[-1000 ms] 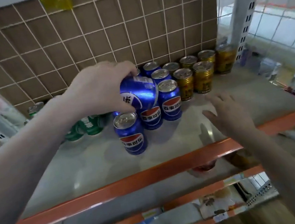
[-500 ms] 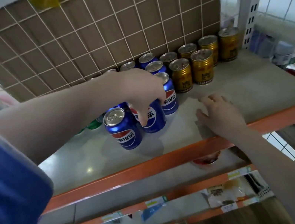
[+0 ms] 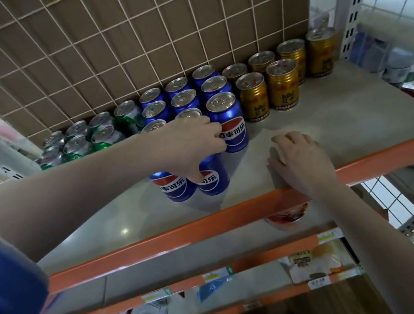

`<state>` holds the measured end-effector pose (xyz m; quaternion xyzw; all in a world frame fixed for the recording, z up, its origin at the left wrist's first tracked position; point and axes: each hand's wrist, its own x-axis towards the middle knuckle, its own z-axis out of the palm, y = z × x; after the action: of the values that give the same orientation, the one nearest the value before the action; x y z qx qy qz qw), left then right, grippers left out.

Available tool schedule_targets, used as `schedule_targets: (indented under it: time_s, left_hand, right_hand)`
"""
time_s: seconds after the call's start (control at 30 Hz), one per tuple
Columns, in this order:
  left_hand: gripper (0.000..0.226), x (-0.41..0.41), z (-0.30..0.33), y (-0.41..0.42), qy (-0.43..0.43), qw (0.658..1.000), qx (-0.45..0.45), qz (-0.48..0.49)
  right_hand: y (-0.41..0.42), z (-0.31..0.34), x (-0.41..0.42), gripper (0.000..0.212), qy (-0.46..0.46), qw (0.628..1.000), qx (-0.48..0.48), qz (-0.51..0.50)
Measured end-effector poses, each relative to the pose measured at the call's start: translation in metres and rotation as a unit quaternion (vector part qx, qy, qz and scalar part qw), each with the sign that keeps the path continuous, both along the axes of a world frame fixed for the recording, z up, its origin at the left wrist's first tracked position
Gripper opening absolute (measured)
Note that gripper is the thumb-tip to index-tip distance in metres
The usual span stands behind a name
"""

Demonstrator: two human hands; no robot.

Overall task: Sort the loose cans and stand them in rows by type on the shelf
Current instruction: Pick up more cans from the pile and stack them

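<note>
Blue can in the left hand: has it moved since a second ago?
Yes. It was held tilted above the blue cans; now the blue can stands on the shelf in the front row, left hand on it.

The glossy blue metal cans (image 3: 229, 123) carry bright, bare silvery lids, and the shiny gold metal cans (image 3: 283, 87) and glossy green metal cans (image 3: 104, 138) have the same polished tops. The smooth grey shelf board (image 3: 344, 117) looks matt with faint reflections, edged by an orange painted metal rail (image 3: 160, 244) with a satin sheen
</note>
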<state>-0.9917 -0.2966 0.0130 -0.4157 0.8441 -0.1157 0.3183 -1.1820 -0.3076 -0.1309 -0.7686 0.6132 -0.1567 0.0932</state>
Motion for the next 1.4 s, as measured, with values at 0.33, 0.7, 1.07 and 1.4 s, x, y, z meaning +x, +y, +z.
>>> schedule_targets:
  time_s: [0.33,0.7,1.07,1.4]
  left_hand:
    - [0.06,0.012,-0.023,0.01,0.11,0.986,-0.122,0.027]
    - [0.072,0.02,-0.073,0.068,0.4,0.857,-0.279,0.168]
    - [0.07,0.138,-0.081,0.123,0.432,0.742,-0.367,0.358]
    - [0.071,0.357,-0.092,0.239,0.446,0.681,-0.377,0.442]
  right_hand:
    - [0.016,-0.007,0.008,0.037,-0.051,0.997,-0.045,-0.031]
    - [0.044,-0.001,0.015,0.036,-0.118,0.977,-0.172,-0.043]
    - [0.076,0.066,0.097,0.044,-0.128,0.963,-0.234,-0.028]
    - [0.158,0.064,0.313,0.048,-0.126,0.965,-0.232,0.002]
